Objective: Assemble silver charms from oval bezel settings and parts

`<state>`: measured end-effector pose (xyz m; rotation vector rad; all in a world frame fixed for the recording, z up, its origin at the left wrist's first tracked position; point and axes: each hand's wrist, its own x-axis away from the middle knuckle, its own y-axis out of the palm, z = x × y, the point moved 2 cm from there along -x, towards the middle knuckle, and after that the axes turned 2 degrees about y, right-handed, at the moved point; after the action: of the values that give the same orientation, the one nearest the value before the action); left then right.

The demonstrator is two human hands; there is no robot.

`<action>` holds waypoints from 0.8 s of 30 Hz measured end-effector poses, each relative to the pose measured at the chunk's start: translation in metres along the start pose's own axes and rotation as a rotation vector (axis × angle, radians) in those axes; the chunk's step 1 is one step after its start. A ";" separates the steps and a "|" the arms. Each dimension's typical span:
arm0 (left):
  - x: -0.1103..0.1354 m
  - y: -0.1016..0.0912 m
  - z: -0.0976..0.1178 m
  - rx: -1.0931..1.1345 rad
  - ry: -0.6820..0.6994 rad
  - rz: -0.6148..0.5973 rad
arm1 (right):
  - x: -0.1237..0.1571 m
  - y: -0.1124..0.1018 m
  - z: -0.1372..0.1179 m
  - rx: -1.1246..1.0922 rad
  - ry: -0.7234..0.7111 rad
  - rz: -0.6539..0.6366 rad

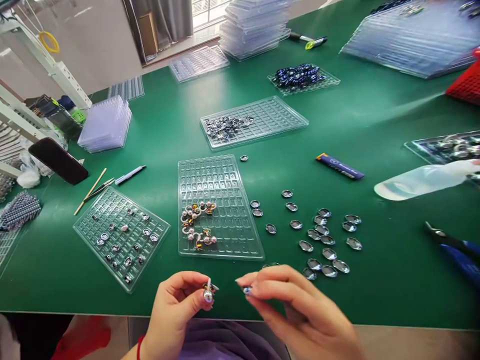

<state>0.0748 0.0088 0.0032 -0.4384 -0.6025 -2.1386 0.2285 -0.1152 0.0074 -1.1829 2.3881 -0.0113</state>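
Note:
My left hand (180,305) pinches a small metal jewelry piece (208,296) with a shiny silver bead between thumb and forefinger. Just to its right, my right hand (292,300) holds a small faceted gem (247,290) at its fingertips; the two pieces are apart. Both hands are above the table's near edge. Beyond them lies a clear compartment tray (240,215) carrying several ring-like pieces (197,212) with beads and orange bits. Loose oval gems (329,254) are scattered on the green table to the right, some partly behind my right hand.
At left, a smaller tray (97,240) holds several gems, with tweezers (99,190), a pen (130,175) and a phone (58,160) beyond. Farther back is a tray (277,117) of silver gems. On the right lie a purple tube (340,166) and blue-handled pliers (455,250).

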 end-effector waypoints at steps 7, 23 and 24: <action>0.003 -0.002 0.002 -0.019 0.023 -0.003 | 0.017 0.016 -0.003 -0.060 -0.106 -0.020; 0.003 -0.002 -0.002 -0.026 0.016 -0.029 | 0.013 0.014 -0.007 -0.039 -0.148 0.013; 0.002 -0.002 -0.002 -0.027 0.015 -0.034 | 0.012 0.014 -0.008 -0.038 -0.163 0.011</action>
<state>0.0715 0.0072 0.0018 -0.4292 -0.5774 -2.1820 0.2086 -0.1169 0.0067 -1.1422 2.2616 0.1295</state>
